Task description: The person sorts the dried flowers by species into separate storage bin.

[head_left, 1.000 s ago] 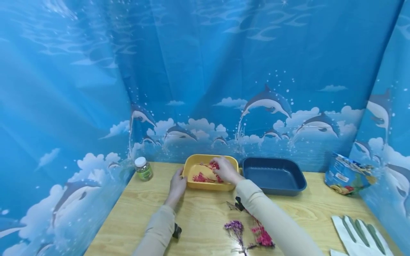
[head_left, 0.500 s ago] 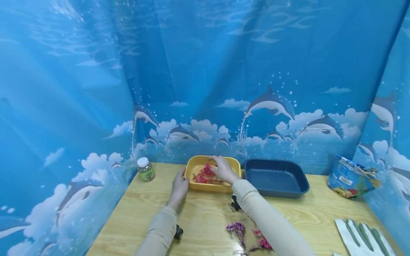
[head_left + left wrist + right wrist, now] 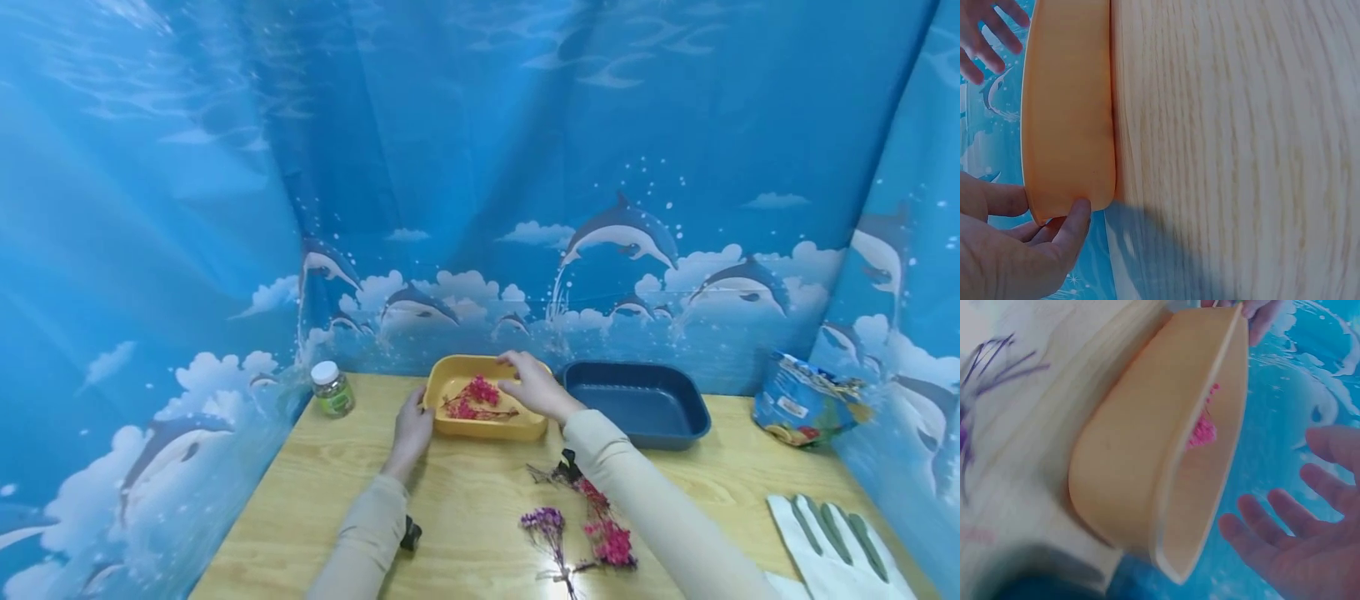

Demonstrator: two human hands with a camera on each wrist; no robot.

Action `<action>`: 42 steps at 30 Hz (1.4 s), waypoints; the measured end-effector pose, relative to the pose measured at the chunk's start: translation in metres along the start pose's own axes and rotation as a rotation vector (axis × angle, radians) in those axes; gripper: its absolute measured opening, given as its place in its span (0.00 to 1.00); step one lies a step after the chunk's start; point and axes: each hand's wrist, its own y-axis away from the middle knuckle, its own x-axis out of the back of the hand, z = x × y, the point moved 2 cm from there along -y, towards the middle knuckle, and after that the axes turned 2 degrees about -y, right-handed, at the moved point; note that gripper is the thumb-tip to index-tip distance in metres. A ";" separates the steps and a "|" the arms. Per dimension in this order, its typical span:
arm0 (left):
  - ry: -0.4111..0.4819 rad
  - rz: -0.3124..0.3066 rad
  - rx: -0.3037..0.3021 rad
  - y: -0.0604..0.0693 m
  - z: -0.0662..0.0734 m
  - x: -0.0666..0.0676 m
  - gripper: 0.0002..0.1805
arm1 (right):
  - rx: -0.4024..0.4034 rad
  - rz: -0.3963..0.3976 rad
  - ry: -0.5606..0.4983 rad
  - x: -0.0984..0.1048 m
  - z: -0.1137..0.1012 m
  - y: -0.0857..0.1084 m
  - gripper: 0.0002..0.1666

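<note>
A yellow rectangular tray [image 3: 491,427] stands at the back of the table, with pink dried flowers [image 3: 480,390] lying inside it. My left hand [image 3: 412,425] holds the tray's left end, the thumb on the outer wall and fingers at the rim in the left wrist view. Over the tray's right part is my right hand [image 3: 540,389], holding nothing; in the right wrist view its fingers [image 3: 1250,540] are spread apart beside the rim. A purple dried flower sprig [image 3: 545,522] and a pink one [image 3: 611,542] lie on the table by my right forearm.
To the right of the yellow tray stands a dark blue tray [image 3: 637,400]. A white-lidded jar [image 3: 333,389] is at the back left, a blue snack bag [image 3: 802,402] at the back right. White and green gloves [image 3: 840,546] lie front right. A dolphin-print curtain [image 3: 450,208] hangs behind.
My right hand has let go of the pink flowers, which now lie in the yellow tray, and has moved up and right with fingers spread. My left hand stays on the tray's end.
</note>
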 end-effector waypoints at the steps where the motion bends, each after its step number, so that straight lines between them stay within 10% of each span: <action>1: 0.004 0.000 0.001 -0.001 0.000 0.001 0.31 | 0.007 -0.002 0.019 0.004 0.000 0.002 0.27; 19: 0.005 -0.031 0.025 -0.004 -0.001 0.006 0.32 | -0.038 -0.036 0.124 0.038 0.007 0.070 0.36; 42: -0.018 -0.031 -0.014 0.003 -0.001 0.000 0.30 | -0.207 0.045 0.336 0.008 0.032 0.166 0.34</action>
